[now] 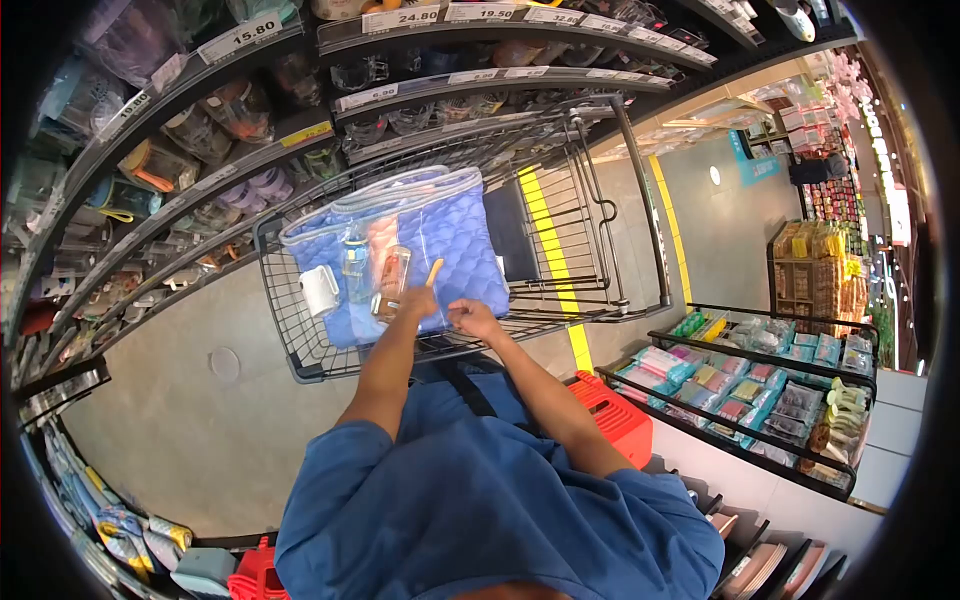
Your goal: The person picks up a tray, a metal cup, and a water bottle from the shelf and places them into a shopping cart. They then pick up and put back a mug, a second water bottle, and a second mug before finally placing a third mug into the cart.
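A black wire shopping cart point(590, 240) stands in front of me. In it lies a folded blue quilted bundle point(465, 225) in clear wrapping. On the bundle are a white mug point(320, 290), a clear bottle point(354, 262) and a brown packaged item point(392, 275). My left hand point(418, 300) is closed beside the brown item, and a thin yellowish handle point(435, 270) sticks up from it. To its right, my right hand point(474, 318) is over the near edge of the bundle with its fingers bent; whether it holds anything small is not clear.
Shelves of bottles with price tags point(240, 37) curve along the left and top. A black rack point(740, 400) of packaged goods stands at the right, near a red basket point(615, 420). Wicker baskets point(795, 275) are farther right. Yellow lines cross the floor point(190, 400).
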### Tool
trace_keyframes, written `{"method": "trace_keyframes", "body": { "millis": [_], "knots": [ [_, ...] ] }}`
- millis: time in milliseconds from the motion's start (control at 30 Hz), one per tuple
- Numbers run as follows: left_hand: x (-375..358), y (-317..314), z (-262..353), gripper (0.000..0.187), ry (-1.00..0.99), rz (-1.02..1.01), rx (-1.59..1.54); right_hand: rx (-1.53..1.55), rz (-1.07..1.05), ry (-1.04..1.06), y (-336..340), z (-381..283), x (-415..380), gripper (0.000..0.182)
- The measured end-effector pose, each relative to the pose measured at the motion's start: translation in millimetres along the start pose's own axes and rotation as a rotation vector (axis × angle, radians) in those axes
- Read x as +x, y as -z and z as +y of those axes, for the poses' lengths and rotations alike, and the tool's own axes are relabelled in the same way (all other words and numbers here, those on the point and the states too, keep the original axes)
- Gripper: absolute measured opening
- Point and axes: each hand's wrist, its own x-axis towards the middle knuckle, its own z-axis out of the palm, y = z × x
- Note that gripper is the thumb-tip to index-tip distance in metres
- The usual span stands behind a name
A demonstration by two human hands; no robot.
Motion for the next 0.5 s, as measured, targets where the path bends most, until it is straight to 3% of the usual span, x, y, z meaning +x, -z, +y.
{"method": "trace_keyframes", "body": {
  "millis": [133,167,200,233,333,400,433,467,500],
  "knots": [
    [-27.7,-16.7,-13.7,0.022,-0.098,0.130,0.010,0.101,-0.039,-0.071,0.9,0.7,5.3,0.044],
    [-23.5,-33.2,-25.1,0.017,-0.214,0.101,-0.320,0.105,-0.048,-0.057,-0.1,6.4,9.5,0.044],
    [-23.3,-39.9,-34.4,0.013,-0.335,0.075,-0.648,-0.138,0.109,0.096,-1.5,14.5,14.8,0.049],
    [-31.3,-36.1,-36.9,0.013,-0.332,0.093,-0.638,-0.377,0.272,0.251,-1.8,17.0,19.1,0.054],
    [-68.3,-12.9,-25.3,0.015,-0.276,0.079,-0.634,-0.294,0.238,0.232,-4.4,-3.4,7.2,0.060],
    [-101.3,13.3,-10.5,0.016,-0.371,0.249,-0.751,-0.258,0.216,0.269,-6.8,-12.1,5.9,0.060],
    [-113.1,24.0,-2.8,0.016,-0.367,0.270,-0.738,0.010,0.010,0.192,-7.7,-22.0,-1.7,0.052],
    [-122.9,33.5,5.8,0.015,-0.506,0.353,-0.714,0.272,-0.201,0.110,-9.9,-33.6,-10.6,0.045],
    [-132.0,42.2,12.5,0.014,-0.647,0.432,-0.685,0.273,-0.210,0.130,-12.6,-44.0,-18.9,0.045]
  ]
}}
